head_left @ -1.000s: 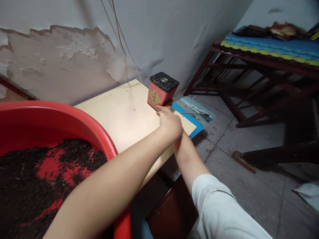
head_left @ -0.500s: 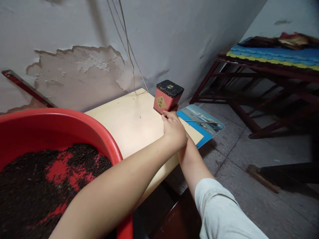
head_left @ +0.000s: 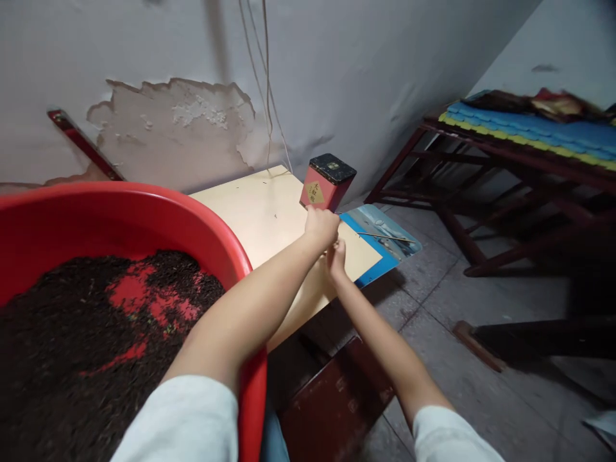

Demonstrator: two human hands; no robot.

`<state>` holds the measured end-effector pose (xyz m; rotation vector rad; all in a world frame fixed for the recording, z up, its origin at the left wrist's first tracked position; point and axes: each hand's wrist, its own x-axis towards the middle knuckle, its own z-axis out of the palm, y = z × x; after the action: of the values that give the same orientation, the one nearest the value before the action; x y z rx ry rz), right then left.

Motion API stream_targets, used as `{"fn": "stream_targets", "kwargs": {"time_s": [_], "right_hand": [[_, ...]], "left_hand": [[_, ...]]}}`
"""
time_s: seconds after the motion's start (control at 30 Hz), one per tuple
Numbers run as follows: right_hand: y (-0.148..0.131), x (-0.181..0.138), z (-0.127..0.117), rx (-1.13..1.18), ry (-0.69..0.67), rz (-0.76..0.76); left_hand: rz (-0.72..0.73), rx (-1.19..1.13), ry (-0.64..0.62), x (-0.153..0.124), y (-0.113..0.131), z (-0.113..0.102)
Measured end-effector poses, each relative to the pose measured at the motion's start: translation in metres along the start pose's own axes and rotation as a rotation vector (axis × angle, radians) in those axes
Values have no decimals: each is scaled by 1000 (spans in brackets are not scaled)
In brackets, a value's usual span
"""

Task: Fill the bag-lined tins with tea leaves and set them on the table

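Note:
My left hand is curled into a loose fist over the pale tabletop, just in front of a red tea tin with a black lid. My right hand sits right below the left one, fingers pinched together, partly hidden by it. What either hand holds I cannot make out. Neither hand touches the tin. A large red basin filled with dark loose tea leaves stands at my left, under my left forearm.
A blue picture card with a thin stick on it overhangs the table's far corner. A peeling wall with hanging wires stands behind. A dark wooden frame with blue-yellow padding stands at the right on a grey tiled floor.
Both hands have drawn back from the tin toward me, and the left hand has closed into a fist. My right hand has come out from under the left. The view shifted slightly.

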<state>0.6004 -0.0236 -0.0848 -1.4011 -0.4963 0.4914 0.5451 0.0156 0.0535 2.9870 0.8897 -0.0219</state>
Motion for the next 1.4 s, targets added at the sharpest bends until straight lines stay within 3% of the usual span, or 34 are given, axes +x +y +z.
{"fn": "stream_targets", "kwargs": {"time_s": [0.13, 0.27, 0.4, 0.53, 0.6, 0.73, 0.9, 0.97, 1.03, 1.2, 1.3, 1.4], "right_hand": [[-21, -76, -5, 26, -75, -23], [-62, -125, -14, 56, -182, -89], [-97, -154, -20, 74, -238, -188], [-124, -173, -6, 107, -308, -389], [-137, -179, 11, 58, -423, -388], [-155, -201, 50, -158, -780, -380], [-162, -246, 81, -437, -1211, -568], [-159, -261, 87, -566, -1341, -658], [-153, -271, 93, -754, -1423, -715], [-140, -292, 108, -1276, -1670, -695], [-142, -308, 122, -1301, -1689, -683], [-153, -329, 151, -1192, -1626, -725]], "left_hand": [[150, -20, 108, -14, 6, -9], [219, -44, 169, -48, 29, -27], [299, -66, 289, -119, 28, -54], [310, -4, 343, -213, -10, -78], [206, 19, 337, -259, -36, -84], [-173, -60, 324, -348, -84, -76], [-604, -262, 130, -463, -106, -45], [-699, -224, 223, -503, -108, -40], [-803, -120, 421, -538, -119, -40], [-1191, 96, 826, -609, -193, -30], [-1457, 12, 926, -638, -242, -8], [-1631, -167, 1004, -649, -271, 18]]}}
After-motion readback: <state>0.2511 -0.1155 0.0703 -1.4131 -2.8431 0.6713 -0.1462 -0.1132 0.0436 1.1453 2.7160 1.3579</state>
